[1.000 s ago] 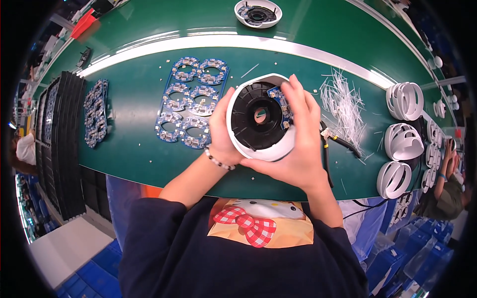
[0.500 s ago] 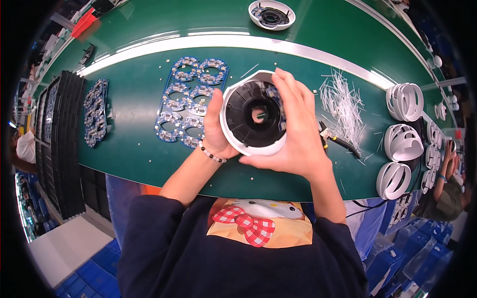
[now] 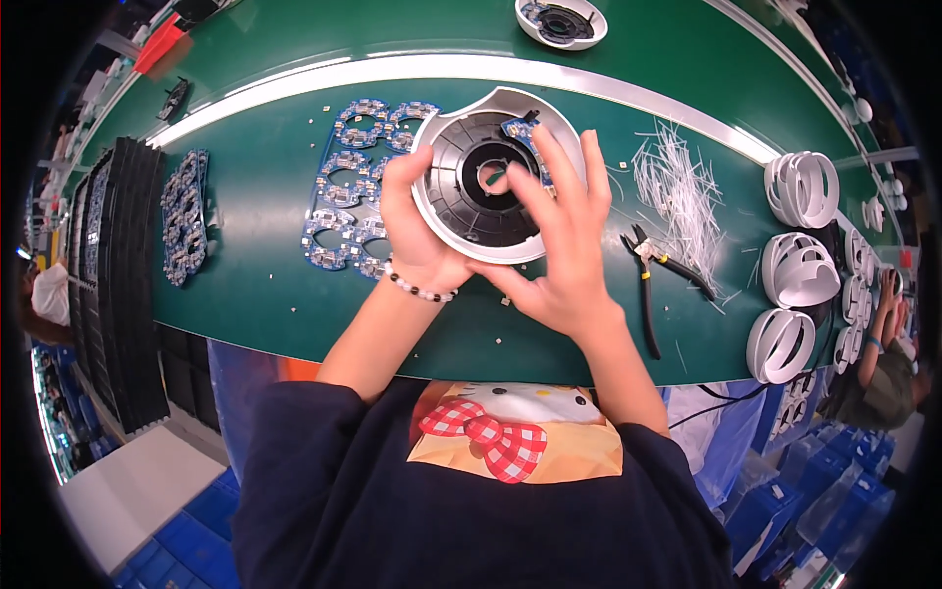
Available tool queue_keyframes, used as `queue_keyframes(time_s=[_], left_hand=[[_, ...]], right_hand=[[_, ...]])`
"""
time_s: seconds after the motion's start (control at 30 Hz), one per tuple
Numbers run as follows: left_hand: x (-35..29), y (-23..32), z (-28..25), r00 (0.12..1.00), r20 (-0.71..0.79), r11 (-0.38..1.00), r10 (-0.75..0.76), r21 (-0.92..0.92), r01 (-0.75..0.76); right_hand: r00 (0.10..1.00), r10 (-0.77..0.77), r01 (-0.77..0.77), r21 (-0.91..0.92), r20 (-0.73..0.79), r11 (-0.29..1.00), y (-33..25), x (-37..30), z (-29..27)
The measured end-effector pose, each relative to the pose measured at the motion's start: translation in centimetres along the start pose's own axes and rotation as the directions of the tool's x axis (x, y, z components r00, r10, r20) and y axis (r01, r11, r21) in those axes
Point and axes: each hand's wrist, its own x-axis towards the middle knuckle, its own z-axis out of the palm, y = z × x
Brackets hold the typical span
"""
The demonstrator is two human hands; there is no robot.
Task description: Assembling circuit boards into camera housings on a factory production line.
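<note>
My left hand (image 3: 417,221) holds a white round housing (image 3: 557,106) by its left side, with the thumb at the rim. Inside sits a black ribbed disc (image 3: 456,162) with a hole in its middle. A small blue circuit board (image 3: 520,129) shows at the inner right, partly covered by fingers. My right hand (image 3: 564,240) is over the right side of the housing, its fingers spread across the interior and board. Its thumb lies near the lower rim. Whether those fingertips press on anything is hard to tell.
Blue circuit board panels (image 3: 339,201) lie behind my left hand, another board stack (image 3: 184,216) farther left. To the right are pliers (image 3: 645,280), white plastic strips (image 3: 677,187) and white rings (image 3: 780,346). Another housing (image 3: 594,29) stands at the back; black trays (image 3: 123,285) line the left.
The housing has moved slightly up and tilted, showing more of its interior and the board. My right hand's fingers have come off the outer side and spread over the inside. The pliers are now uncovered.
</note>
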Motion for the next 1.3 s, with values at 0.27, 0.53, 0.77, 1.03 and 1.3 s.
queue_keyframes(time_s=[0.27, 0.53, 0.77, 1.03, 1.3], left_hand=[[-0.2, 0.5, -0.3, 0.948, -0.065, 0.931, -0.310, -0.224, 0.289], [0.4, 0.6, 0.1, 0.922, -0.151, 0.928, -0.357, -0.169, 0.332], [5.0, 2.9, -0.2, 0.892, -0.267, 0.878, -0.365, 0.220, 0.426], [18.1, 7.6, -2.0, 0.944, -0.330, 0.855, -0.021, 0.484, 0.188], [25.5, 10.8, -10.2, 0.900, -0.316, 0.629, 0.299, 0.775, 0.063]], right_hand=[[0.958, -0.282, 0.282, 0.012, -0.046, 0.959, 1.9, 1.1, -2.0], [0.978, -0.174, 0.181, 0.054, -0.116, 0.982, 1.8, 1.0, -2.2], [0.998, 0.057, -0.059, -0.065, -0.039, 0.996, 1.5, 0.8, -4.9], [0.950, 0.272, -0.297, -0.169, -0.153, 0.940, 0.8, -5.3, -6.4], [0.920, 0.066, -0.149, 0.190, 0.386, 0.970, -2.7, -4.0, 0.2]])
